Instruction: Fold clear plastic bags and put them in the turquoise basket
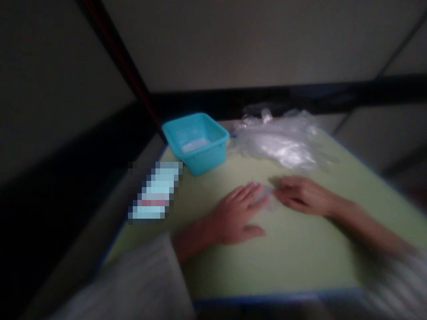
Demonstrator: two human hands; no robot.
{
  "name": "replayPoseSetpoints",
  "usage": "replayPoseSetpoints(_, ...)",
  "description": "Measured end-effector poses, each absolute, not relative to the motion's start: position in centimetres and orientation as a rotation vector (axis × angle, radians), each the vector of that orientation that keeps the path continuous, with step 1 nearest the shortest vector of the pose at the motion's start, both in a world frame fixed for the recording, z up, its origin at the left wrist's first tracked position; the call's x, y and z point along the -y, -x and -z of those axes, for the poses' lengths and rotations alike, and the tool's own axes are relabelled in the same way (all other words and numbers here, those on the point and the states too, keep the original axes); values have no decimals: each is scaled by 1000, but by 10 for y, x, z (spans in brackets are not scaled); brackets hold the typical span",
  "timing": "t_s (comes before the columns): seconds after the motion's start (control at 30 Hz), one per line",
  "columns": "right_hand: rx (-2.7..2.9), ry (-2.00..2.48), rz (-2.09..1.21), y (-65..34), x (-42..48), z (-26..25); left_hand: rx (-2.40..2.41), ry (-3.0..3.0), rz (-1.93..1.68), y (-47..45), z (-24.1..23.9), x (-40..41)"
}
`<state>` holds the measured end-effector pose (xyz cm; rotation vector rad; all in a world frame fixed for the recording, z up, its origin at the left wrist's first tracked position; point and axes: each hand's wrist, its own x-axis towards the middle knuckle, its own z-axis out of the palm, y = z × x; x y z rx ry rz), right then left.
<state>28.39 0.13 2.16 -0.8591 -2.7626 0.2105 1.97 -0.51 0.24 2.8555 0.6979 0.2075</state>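
A small translucent plastic piece [266, 198], perhaps a little bag, lies on the yellow-green table [273, 262]. Spread flat over its left side is my left hand [236, 215], fingers stretched out and thumb apart. My right hand [302, 195] is closed at the right edge of the piece, its fingertips seemingly pinching it. Blur hides the exact contact there. Behind my hands lies a heap of clear plastic bags [283, 142], shiny and crumpled. A turquoise basket [208, 160] stands at the back left with something whitish inside.
A pixelated pale blue rectangle [156, 191] shows at the table's left edge, its details unreadable. The table has a blue rim [276, 297]. A light wall [260, 44] with a dark band rises behind it.
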Motion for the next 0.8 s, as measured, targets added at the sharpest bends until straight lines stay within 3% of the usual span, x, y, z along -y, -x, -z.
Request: replayPoseSetpoints(0.8,2764,868,-236,-284,-2,-23,-617,-2844,-168,-17,-8,4)
